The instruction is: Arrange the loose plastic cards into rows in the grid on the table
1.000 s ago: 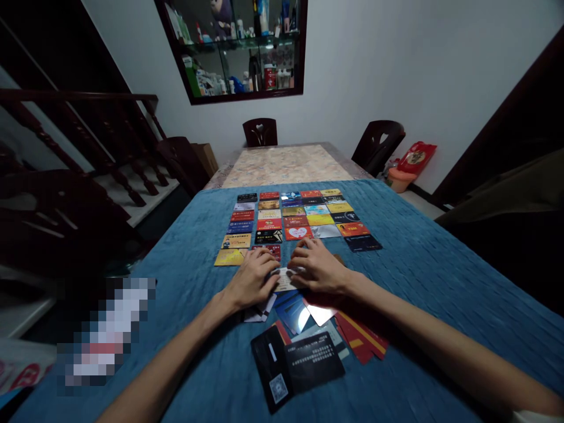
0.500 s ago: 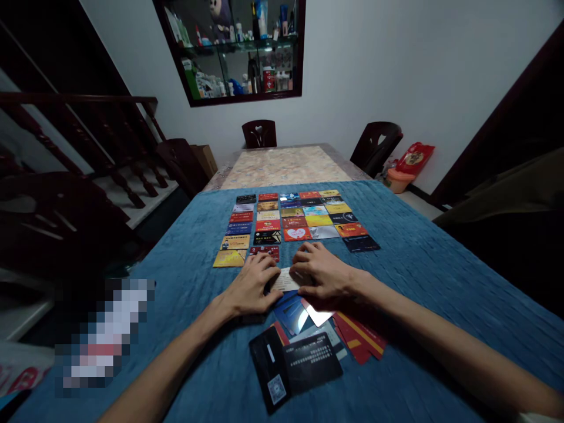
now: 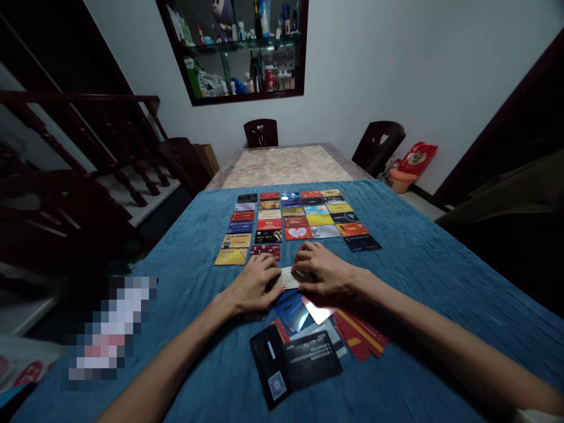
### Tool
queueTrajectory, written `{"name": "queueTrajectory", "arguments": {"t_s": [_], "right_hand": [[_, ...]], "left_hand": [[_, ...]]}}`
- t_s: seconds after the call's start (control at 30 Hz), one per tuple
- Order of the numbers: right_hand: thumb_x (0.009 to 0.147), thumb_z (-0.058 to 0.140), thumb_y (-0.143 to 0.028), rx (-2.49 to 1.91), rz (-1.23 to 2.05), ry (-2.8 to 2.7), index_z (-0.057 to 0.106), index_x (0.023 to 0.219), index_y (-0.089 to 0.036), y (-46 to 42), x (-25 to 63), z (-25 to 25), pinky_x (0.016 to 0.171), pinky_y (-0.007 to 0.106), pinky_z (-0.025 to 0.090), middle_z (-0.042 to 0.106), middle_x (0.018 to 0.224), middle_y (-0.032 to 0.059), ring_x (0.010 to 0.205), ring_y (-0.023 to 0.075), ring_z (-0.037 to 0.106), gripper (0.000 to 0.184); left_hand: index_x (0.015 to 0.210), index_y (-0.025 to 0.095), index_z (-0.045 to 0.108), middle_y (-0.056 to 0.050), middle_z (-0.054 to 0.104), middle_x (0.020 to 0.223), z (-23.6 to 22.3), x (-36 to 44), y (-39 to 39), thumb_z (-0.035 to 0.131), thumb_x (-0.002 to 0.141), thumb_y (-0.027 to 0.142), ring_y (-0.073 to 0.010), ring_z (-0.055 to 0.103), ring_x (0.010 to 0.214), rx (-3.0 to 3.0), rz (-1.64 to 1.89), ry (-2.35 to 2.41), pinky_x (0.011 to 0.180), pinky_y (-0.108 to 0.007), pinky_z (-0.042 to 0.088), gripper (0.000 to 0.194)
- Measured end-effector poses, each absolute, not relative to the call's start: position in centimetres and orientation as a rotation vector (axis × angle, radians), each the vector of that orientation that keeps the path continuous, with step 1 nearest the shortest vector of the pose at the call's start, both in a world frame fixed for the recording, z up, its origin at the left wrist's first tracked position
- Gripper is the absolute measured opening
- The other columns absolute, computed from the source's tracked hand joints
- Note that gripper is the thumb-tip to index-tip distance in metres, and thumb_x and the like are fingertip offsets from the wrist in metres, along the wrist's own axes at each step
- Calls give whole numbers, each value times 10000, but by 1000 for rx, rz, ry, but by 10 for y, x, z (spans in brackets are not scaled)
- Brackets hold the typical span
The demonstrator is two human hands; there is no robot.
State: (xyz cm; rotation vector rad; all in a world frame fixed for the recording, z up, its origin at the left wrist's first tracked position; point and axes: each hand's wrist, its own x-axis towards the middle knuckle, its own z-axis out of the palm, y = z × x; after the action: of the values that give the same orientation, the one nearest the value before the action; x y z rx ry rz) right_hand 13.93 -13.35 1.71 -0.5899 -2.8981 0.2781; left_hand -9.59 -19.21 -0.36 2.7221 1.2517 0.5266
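Drawn slightly back, my left hand (image 3: pixel 252 284) and right hand (image 3: pixel 325 270) pinch the white card (image 3: pixel 287 278), I judge to steady it.

Whitish card (image 3: pixel 288 278), seemingly print-lined; blue cloth (image 3: pixel 432 258)

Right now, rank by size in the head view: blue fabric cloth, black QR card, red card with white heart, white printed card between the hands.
Blue fabric cloth
Black QR card
Unsure order: red heart card; partly covered white printed card

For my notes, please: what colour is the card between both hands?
The card is whitish with small dark print, seen in the head view.
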Motion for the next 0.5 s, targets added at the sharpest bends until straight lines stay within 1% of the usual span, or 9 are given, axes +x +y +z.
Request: {"name": "queueTrajectory", "arguments": {"t_s": [0.1, 0.27, 0.5], "right_hand": [[837, 683, -344, -569, 294, -2880, 701, 897, -188, -133, 140, 18, 921, 423, 359, 665, 977, 84, 1016, 258, 469, 168], [867, 642, -314, -523, 295, -2852, 703, 858, -191, -131, 141, 17, 930, 415, 354, 686, 921, 63, 1026, 246, 475, 138], [950, 557, -329, -497, 361, -2777, 738, 1006, -185, -127, 144, 13, 965, 447, 375, 723, 945, 80, 1057, 257, 500, 238]], "left_hand": [[945, 186, 703, -102, 647, 1014, -5, -96, -192, 620, 860, 279, -275, 543, 1092, 2747, 566, 1237, 954, -471, 463, 151], [932, 197, 721, -87, 665, 953, -3, -96, -192, 588, 904, 289, -262, 556, 1081, 2769, 575, 1215, 945, -449, 482, 164], [902, 193, 729, -75, 687, 858, 0, -100, -189, 514, 967, 285, -250, 580, 1058, 2799, 653, 1171, 937, -438, 487, 243]]}}
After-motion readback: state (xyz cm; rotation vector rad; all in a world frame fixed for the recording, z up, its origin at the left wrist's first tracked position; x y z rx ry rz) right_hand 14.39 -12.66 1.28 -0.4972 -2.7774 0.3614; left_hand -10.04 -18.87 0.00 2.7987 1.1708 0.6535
